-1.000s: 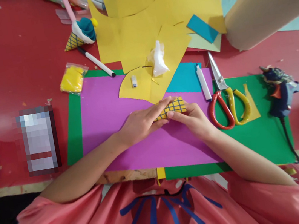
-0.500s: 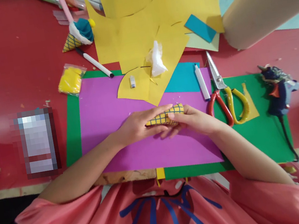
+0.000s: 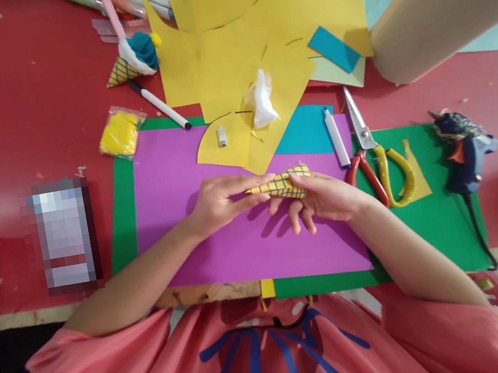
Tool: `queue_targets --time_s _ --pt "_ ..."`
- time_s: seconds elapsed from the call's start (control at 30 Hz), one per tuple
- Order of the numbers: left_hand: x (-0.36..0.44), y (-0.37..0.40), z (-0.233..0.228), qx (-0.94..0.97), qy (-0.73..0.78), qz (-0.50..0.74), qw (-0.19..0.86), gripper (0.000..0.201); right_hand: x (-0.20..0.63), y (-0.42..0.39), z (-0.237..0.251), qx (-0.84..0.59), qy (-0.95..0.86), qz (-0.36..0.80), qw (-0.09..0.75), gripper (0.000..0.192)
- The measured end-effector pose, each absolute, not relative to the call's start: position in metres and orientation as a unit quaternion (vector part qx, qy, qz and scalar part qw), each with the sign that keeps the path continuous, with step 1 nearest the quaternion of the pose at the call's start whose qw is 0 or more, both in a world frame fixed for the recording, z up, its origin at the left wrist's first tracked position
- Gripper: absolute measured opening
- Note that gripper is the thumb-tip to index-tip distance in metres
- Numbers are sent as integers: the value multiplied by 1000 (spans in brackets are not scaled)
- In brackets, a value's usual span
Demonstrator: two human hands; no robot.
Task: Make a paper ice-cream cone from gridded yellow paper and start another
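Between my hands is a yellow paper cone with a dark grid drawn on it, its tip pointing left and its wide end right. My left hand pinches it near the tip with the fingers. At the wide end my right hand grips it with the thumb on top, its other fingers partly spread below. Under both hands lies a purple sheet. Just beyond the cone are a yellow paper sector, a small marker cap and a white lump in a plastic bag.
Scissors and a white marker lie to the right, then a blue glue gun with a cord. A finished paper ice-cream cone, another marker and bagged yellow clay are at left. A cardboard tube stands back right.
My left hand has slid back toward the cone's tip, exposing more of it. The fingers of my right hand have loosened and spread below, and the cone's wide end shows more.
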State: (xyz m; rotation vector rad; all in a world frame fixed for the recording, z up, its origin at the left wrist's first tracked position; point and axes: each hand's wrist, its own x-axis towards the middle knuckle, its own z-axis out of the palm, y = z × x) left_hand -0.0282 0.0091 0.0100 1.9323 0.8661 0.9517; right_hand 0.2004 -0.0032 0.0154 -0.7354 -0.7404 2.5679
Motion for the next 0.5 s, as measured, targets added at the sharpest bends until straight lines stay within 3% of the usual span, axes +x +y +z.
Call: queue_targets --time_s 0.5 --pt "-28 10 15 769 322 419 361 24 207 1 16 -288 -235 923 99 52"
